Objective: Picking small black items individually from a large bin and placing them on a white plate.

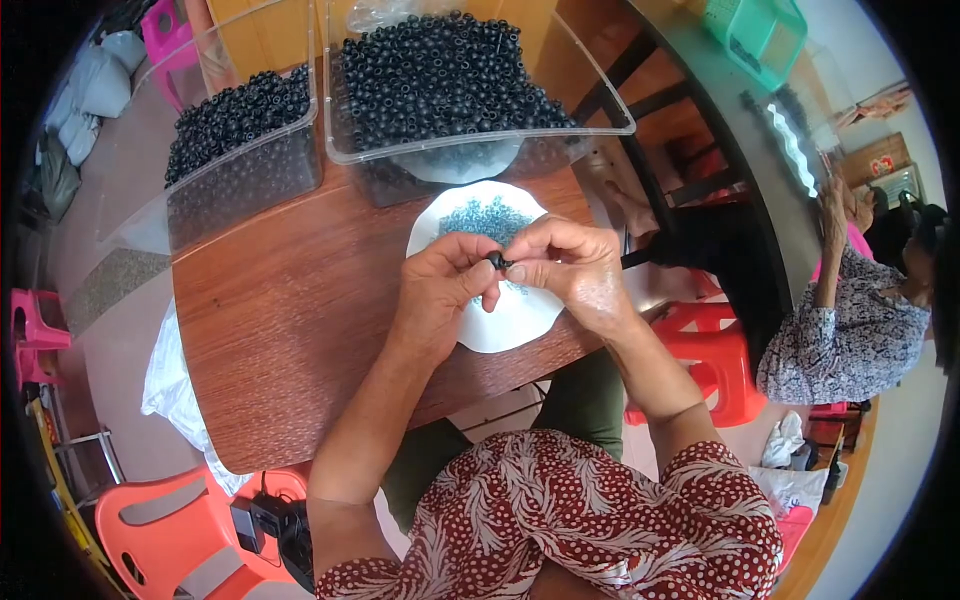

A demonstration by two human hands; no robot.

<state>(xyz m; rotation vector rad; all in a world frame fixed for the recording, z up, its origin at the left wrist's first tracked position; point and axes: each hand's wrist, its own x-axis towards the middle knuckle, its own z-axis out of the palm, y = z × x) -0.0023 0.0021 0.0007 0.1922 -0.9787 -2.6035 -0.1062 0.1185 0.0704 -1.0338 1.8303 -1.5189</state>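
Surface: round brown wooden table [290,330], viewed from above, with orange plastic chairs [160,530] and pink stools around it on a pale floor.

Item, far edge: two clear plastic tubs. The left tub [245,150] and the right tub [470,90] are both heaped with small black beads, set side by side within arm's reach, likely as stock.

Item, centre: white plate [500,330], just in front of the right tub, carrying a patch of tiny blue-green pieces [487,218]; probably placed under the hands to catch anything dropped.

Left hand [440,295]: fingers curled narrow, thumb and forefinger pinching one black bead [497,262] above the plate.

Right hand [565,265]: fingertips drawn close together, touching the same bead from the other side; what else it may hold is too small to tell. Both hands meet over the plate, apparently for fine fitting work.

Background, right: another person in a patterned top [850,340] sits well apart.
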